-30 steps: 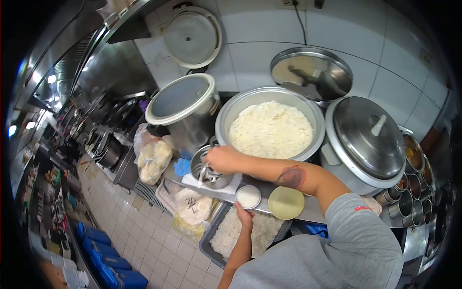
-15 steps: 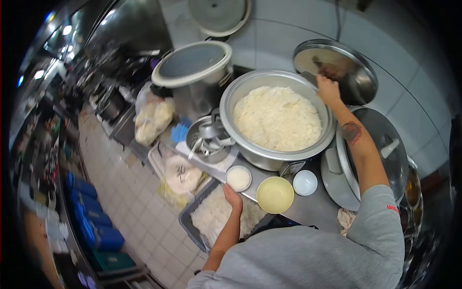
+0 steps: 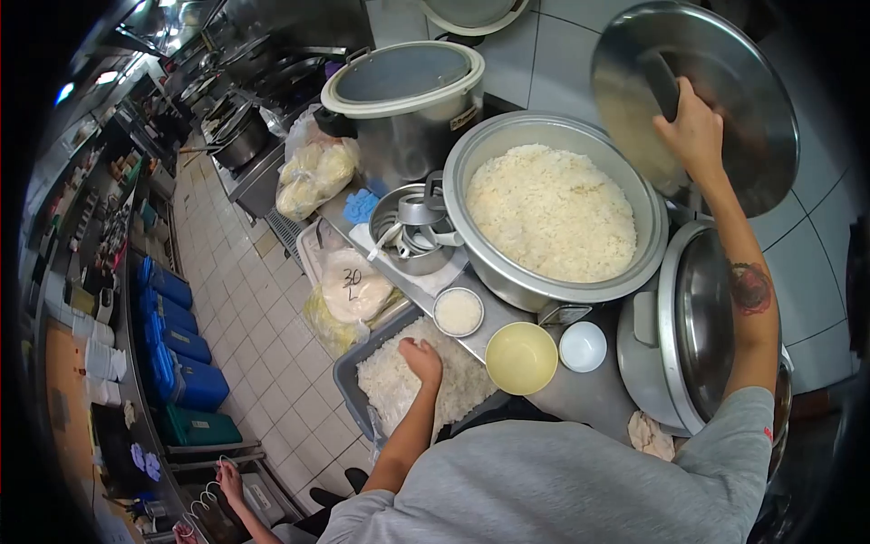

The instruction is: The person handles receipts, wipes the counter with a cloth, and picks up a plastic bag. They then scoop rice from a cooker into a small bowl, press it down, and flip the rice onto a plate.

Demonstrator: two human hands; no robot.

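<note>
My right hand (image 3: 693,131) is raised at the upper right, its fingers closed on a dark, flat, handle-like piece (image 3: 662,83) in front of a large steel lid (image 3: 752,118). Beside it stands a big pot (image 3: 660,238) full of white rice (image 3: 553,213). Over a grey tub (image 3: 348,383) of rice in clear plastic, my left hand (image 3: 422,359) has its fingers curled together; what they hold, if anything, is hidden. Near that hand are a small bowl of white grains (image 3: 459,312), a yellow bowl (image 3: 521,358) and a small white bowl (image 3: 583,346).
A lidded cooker (image 3: 403,109) and a metal basin of utensils (image 3: 417,222) stand left of the rice pot. Another covered pot (image 3: 639,340) is at right. Blue bins (image 3: 195,381) line the left. Another person's hand (image 3: 230,480) holds a coiled cord at lower left.
My right hand has risen from the pot's rim with the dark piece. My left hand has moved from the small bowl to above the tub. The view has shifted; another person's hand now shows.
</note>
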